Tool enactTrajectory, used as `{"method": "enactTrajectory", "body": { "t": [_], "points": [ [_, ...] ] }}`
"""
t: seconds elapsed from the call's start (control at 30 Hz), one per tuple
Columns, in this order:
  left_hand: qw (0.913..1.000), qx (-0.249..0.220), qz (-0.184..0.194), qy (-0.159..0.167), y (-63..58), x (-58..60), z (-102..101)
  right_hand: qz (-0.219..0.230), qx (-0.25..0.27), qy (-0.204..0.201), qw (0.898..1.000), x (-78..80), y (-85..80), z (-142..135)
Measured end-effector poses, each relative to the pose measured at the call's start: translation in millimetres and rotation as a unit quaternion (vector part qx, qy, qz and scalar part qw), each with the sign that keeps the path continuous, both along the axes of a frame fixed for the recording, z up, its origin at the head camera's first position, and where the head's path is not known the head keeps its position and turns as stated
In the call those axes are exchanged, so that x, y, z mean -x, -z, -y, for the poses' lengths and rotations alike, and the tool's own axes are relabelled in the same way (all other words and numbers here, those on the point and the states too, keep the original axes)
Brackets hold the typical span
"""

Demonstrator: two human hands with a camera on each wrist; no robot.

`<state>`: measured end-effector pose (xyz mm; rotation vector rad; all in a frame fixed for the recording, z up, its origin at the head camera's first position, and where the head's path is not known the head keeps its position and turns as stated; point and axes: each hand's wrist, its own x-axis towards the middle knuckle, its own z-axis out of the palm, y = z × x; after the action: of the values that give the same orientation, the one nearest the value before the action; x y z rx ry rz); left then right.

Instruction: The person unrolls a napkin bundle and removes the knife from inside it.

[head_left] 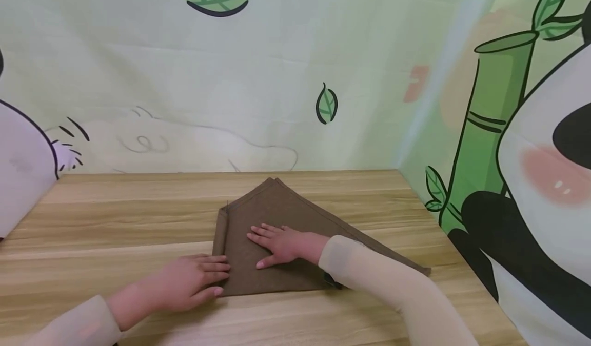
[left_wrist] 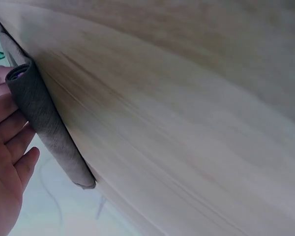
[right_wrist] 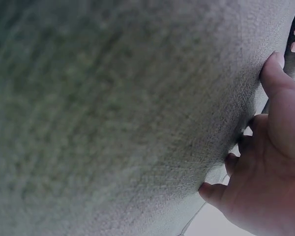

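A brown cloth (head_left: 295, 202) with stitched hems lies folded on the table, peaked at the back and drawn out to a point at the right. Its left edge is turned into a narrow roll (head_left: 220, 233); the left wrist view shows the rolled edge (left_wrist: 49, 123) with a spiral end. My left hand (head_left: 189, 282) rests at the near end of that roll, fingers extended against it. My right hand (head_left: 283, 246) presses on the middle of the cloth with fingers spread. In the right wrist view, the right hand's fingertips (right_wrist: 211, 191) touch the fabric.
The wooden table (head_left: 115, 207) extends around the cloth on all sides. Behind it hangs a pale green printed backdrop (head_left: 254, 79) with leaves, and a printed panda (head_left: 545, 182) with bamboo is at the right. A small dark object (head_left: 331, 280) shows beneath the right wrist.
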<state>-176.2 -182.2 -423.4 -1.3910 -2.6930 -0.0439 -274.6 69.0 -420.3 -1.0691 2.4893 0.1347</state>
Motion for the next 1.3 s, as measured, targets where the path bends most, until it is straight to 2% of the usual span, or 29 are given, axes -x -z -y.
{"method": "enactTrajectory", "body": {
  "t": [0.27, 0.57, 0.7, 0.87, 1.0, 1.1, 1.3],
  "points": [
    [0.9994, -0.027, -0.024, -0.003, 1.9, -1.8, 15, 0.0, 0.004, 0.002, 1.0, 1.3, 0.5, 0],
    [0.9969, -0.063, 0.029, -0.036, 4.1, -6.0, 24, -0.01, 0.01, -0.003, 1.0, 1.9, 1.9, 1],
    [0.9967, -0.06, 0.033, -0.042, 0.8, -5.8, 21, -0.028, 0.004, -0.01, 1.0, 3.4, -1.4, 6],
    [0.9989, -0.034, 0.022, -0.022, -1.5, -2.2, 9, -0.033, 0.009, -0.022, 0.999, 2.8, -4.6, 18],
    [0.999, -0.01, 0.037, -0.023, -0.8, 0.2, 3, -0.031, 0.008, -0.032, 0.999, 1.0, -2.3, 30],
    [0.9982, -0.002, 0.05, -0.032, 0.4, 1.0, 2, -0.026, -0.005, -0.03, 0.999, 0.0, 1.2, 35],
    [0.9989, -0.001, 0.042, -0.023, 3.6, 1.4, 7, -0.021, -0.026, -0.027, 0.999, 0.1, 6.1, 37]
  ]
}}
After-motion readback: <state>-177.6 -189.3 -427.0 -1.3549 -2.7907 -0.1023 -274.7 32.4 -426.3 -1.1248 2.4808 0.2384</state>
